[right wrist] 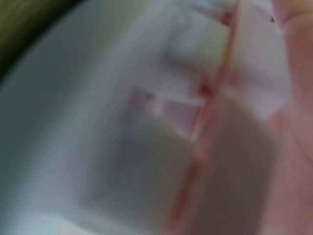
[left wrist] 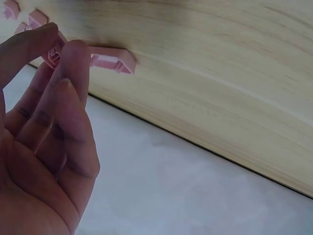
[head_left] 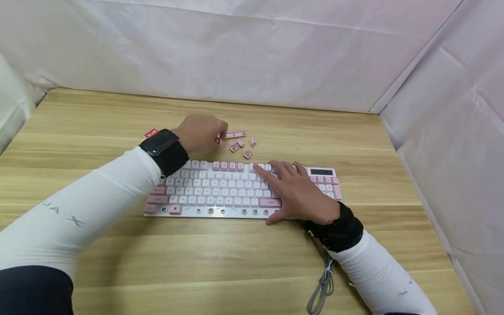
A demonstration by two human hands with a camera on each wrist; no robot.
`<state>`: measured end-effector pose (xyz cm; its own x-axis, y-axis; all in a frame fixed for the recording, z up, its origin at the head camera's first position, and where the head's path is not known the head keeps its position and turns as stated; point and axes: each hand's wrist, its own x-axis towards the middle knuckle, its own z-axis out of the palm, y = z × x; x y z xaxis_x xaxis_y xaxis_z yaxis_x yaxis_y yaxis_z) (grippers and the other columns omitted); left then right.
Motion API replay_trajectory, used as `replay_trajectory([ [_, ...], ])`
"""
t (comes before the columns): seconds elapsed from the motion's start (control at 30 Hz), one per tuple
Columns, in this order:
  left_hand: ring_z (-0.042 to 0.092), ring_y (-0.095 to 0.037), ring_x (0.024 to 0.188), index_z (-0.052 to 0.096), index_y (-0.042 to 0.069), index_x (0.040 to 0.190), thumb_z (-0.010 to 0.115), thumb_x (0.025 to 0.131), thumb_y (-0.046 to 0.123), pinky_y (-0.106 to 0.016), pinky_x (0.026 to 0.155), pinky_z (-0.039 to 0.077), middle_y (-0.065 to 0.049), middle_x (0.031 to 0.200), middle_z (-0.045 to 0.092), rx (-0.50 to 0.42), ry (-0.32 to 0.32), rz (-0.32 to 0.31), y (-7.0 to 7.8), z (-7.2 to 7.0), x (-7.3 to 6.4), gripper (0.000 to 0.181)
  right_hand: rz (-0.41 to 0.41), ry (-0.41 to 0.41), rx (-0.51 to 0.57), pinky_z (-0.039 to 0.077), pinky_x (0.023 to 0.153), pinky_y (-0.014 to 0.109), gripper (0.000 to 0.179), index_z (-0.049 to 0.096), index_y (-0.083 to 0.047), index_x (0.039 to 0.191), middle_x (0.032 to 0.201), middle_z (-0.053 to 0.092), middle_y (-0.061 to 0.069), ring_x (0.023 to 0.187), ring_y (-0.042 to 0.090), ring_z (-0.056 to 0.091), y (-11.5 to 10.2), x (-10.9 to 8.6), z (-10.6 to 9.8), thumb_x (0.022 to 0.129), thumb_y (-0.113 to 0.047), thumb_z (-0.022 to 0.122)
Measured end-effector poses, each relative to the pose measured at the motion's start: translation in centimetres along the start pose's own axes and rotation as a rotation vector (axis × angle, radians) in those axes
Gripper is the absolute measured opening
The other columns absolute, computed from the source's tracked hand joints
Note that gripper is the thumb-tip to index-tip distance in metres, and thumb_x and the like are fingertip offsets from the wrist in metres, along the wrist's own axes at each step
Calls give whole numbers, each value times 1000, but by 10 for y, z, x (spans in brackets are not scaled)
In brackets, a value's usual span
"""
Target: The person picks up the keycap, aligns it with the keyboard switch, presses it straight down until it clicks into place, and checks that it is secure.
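Observation:
A white and pink keyboard (head_left: 232, 197) lies on the table, with several bare switch spots along its bottom row. Behind the keyboard, my left hand (head_left: 202, 132) pinches a small pink keycap (left wrist: 53, 55) between thumb and fingertips, its hollow underside showing. Beside those fingers lies a long pink keycap (head_left: 235, 134), also underside up. Several small pink keycaps (head_left: 247, 154) are scattered just to its right and nearer the keyboard. My right hand (head_left: 297, 192) rests spread across the right part of the keyboard, covering some keys. Keys close under that palm look blurred in the right wrist view.
A grey cable (head_left: 323, 284), bundled in a loop, lies on the wooden table (head_left: 220, 262) in front of the keyboard, beside my right forearm. White sheeting (head_left: 220, 52) closes off the back, and more hangs along the right side.

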<state>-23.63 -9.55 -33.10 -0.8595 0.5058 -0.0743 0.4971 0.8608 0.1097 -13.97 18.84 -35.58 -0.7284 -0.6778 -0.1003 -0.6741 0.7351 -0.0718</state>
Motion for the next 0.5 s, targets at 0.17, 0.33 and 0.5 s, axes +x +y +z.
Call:
replay_trajectory([
  [0.17,61,-20,80,69,13,107,71,88,17,-35,70,49,-1,90,69,-41,-3,-12,-8,-4,-10,19,-3,-1,0,27,114,61,131,18,-29,161,156,34,14,141,34,36,1,2,0,58,-74,83],
  [0.33,66,-20,85,70,16,116,75,88,20,-36,73,53,0,98,74,-96,48,1,-12,-8,-29,29,-7,-1,0,27,115,61,130,19,-28,161,156,35,15,141,34,36,2,5,1,57,-73,83],
  [0.5,67,-17,81,73,17,119,76,88,20,-32,66,51,-1,104,76,-153,118,1,-12,-11,-55,31,-19,8,8,28,113,62,130,21,-27,161,155,36,15,141,34,37,3,7,1,57,-72,84],
])
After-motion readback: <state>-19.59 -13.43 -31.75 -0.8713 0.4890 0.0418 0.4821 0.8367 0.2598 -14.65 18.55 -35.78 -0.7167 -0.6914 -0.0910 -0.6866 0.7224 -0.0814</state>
